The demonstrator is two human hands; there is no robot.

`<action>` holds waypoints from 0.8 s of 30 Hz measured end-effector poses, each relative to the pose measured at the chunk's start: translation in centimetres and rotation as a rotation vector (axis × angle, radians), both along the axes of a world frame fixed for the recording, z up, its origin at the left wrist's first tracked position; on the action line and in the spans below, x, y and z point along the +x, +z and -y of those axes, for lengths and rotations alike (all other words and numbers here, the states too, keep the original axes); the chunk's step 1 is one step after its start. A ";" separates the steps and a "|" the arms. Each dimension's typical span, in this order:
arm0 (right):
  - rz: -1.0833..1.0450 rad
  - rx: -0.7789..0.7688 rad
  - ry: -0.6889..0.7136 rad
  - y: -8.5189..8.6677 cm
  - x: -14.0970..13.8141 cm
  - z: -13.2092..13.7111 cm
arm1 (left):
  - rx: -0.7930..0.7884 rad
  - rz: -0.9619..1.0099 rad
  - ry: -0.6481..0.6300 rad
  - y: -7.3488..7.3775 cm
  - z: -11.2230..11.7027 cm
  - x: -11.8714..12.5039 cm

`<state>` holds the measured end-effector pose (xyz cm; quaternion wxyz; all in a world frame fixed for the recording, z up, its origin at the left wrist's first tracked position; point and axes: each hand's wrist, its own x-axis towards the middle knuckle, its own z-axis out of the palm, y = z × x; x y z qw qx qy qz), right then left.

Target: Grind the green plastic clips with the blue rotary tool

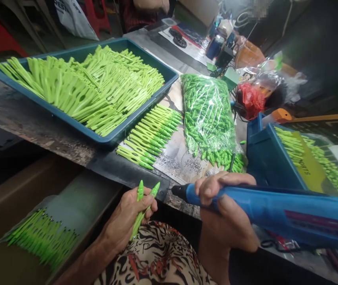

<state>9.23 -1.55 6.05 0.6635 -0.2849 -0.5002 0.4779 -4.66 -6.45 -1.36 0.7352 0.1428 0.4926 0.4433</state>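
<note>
My left hand (124, 211) is closed around two green pointed plastic pieces (154, 190), their tips up and splayed apart above my lap. In my right hand (228, 213) lies a blue electric screwdriver (278, 211), its black nose aimed left at the pieces, with a small gap between. Beyond my hands, a row of finished-looking pieces (151, 138) with lime bodies and darker green tips rests on the table. Small metal screws (194, 164) are scattered beside that row. A clear bag of green tips (207, 111) spills some onto the table.
A blue tray (103, 139) heaped with lime slotted pieces (97, 83) fills the table's left. On the right stands a blue bin (269, 154) of similar pieces. A bagged batch (44, 237) lies in a cardboard box at lower left. Plastic bags and jars crowd the back.
</note>
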 end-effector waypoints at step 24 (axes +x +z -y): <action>0.032 -0.054 -0.011 -0.5 -1.4 0.7 | 0.043 -0.061 0.102 -1.2 1.2 0.9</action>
